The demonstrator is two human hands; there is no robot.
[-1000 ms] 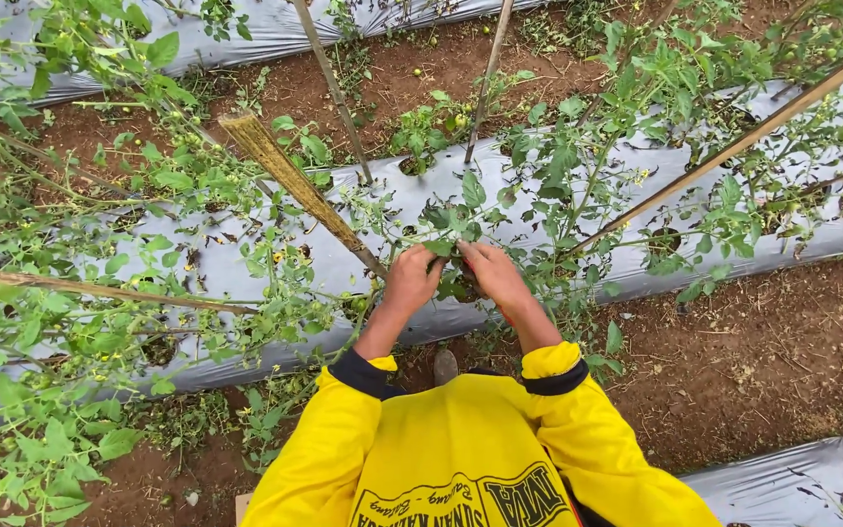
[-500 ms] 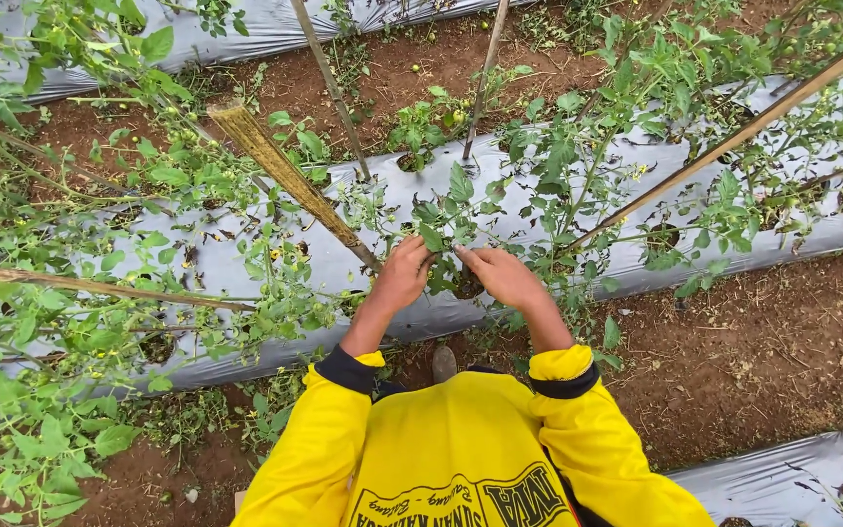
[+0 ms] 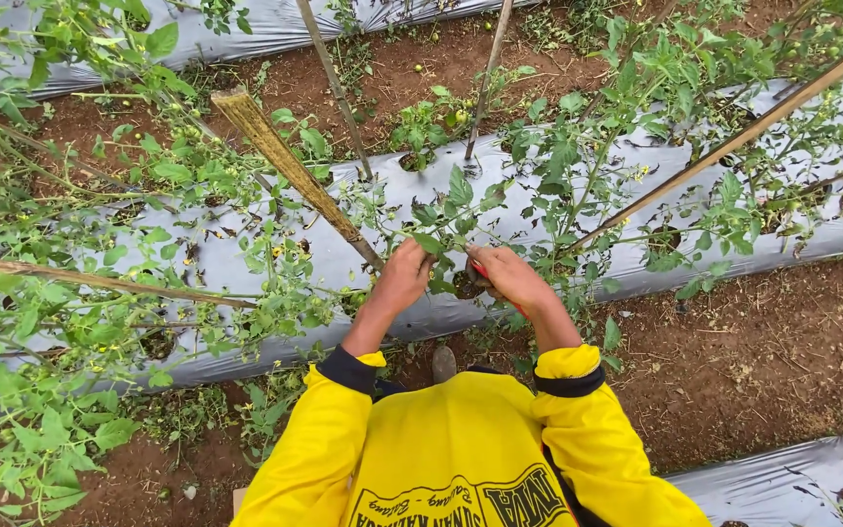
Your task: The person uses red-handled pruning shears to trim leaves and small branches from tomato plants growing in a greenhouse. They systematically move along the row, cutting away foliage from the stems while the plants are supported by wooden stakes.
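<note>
Bamboo stake [image 3: 295, 171] slants from upper left down to both hands, left [image 3: 404, 278] and right [image 3: 509, 278] gripping plant stems [image 3: 451, 229]

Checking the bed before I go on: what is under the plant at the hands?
Under the plant lies grey plastic mulch with planting holes. Left hand and right hand cover the stem base. A bit of red shows by the right hand; what it is cannot be told.

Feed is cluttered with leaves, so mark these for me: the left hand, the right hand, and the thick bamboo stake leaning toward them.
left hand [image 3: 404, 278], head view, back of the hand.
right hand [image 3: 509, 276], head view, back of the hand.
thick bamboo stake [image 3: 290, 166], head view, middle of its shaft.
</note>
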